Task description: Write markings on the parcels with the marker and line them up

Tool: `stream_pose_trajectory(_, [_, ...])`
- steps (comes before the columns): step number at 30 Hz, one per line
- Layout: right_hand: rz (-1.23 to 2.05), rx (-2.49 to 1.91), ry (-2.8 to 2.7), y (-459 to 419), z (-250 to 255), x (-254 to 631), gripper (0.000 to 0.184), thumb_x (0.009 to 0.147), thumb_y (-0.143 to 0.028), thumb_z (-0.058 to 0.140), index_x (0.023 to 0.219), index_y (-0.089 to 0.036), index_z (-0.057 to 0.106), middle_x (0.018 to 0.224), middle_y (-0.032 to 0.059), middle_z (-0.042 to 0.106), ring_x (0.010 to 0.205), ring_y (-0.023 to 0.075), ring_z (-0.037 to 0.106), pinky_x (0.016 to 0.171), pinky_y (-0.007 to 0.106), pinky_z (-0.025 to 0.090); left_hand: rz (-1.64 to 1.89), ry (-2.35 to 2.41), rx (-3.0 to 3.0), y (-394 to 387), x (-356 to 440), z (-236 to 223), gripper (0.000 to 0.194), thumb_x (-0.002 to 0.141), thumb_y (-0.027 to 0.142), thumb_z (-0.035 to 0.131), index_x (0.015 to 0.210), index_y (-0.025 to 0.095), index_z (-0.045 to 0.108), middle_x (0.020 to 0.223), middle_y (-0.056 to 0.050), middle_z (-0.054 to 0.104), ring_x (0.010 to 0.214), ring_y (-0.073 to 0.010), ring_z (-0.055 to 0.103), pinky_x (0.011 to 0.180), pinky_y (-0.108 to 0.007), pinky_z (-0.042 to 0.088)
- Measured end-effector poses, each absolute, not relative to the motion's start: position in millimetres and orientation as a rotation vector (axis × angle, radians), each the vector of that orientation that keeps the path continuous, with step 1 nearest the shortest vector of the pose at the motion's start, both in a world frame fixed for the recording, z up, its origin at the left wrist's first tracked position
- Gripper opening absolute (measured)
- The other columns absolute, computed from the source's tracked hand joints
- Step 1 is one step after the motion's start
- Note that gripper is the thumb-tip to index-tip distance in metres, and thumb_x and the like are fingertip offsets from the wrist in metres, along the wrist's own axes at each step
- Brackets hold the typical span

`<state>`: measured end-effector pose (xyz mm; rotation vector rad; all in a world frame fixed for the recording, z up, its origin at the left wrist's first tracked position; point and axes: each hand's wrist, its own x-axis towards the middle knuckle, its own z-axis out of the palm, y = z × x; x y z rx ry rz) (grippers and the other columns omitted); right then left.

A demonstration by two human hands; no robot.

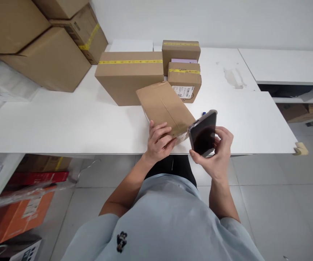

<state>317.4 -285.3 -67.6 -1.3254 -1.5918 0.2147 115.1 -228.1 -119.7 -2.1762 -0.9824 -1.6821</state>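
Observation:
My left hand (159, 141) grips the near end of a brown cardboard box (167, 107), which is tilted at the table's front edge. Part of a white label shows on the box's near side. In my right hand (220, 152) is a smartphone (204, 134) with a dark screen and a clear case, held between thumb and fingers. The phone is raised just right of the box's near corner. A small blue object (204, 114) lies on the table behind the phone, too small to name.
Behind the held box stand a wide taped carton (130, 74), a small labelled carton (185, 74) and another taped carton (180, 49). Large cartons (53, 59) are stacked at the left. The white table (72, 123) ends just before my body. An orange box (17, 217) sits below left.

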Motion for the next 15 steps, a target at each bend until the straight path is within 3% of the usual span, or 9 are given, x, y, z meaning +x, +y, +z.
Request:
stream_pose_trajectory(8, [0.012, -1.308, -1.725, -290.0, -61.6, 294.7, 0.077, 0.07, -0.053, 0.078, 0.132, -0.025, 0.042, 0.125, 0.0138, 0.049, 0.119, 0.0328, 0.052, 0.093, 0.055, 0.055, -1.742, -0.945, -2.203, -226.4, 113.9, -125.6, 0.013, 0.086, 0.028, 0.068, 0.093, 0.027, 0.057, 0.106, -0.003, 0.069, 0.114, -0.0223, 0.067, 0.119, -0.055, 0.036])
stream_pose_trajectory(15, [0.045, -1.317, -1.717, -299.0, -65.0, 274.4, 0.076, 0.072, -0.056, 0.074, 0.133, -0.027, 0.039, 0.123, 0.013, 0.05, 0.119, 0.032, 0.053, 0.094, 0.056, 0.055, -1.699, -1.112, -2.257, -219.5, 109.2, -154.6, 0.023, 0.087, 0.051, 0.063, 0.086, 0.028, 0.06, 0.099, -0.002, 0.07, 0.111, -0.0225, 0.068, 0.122, -0.052, 0.035])
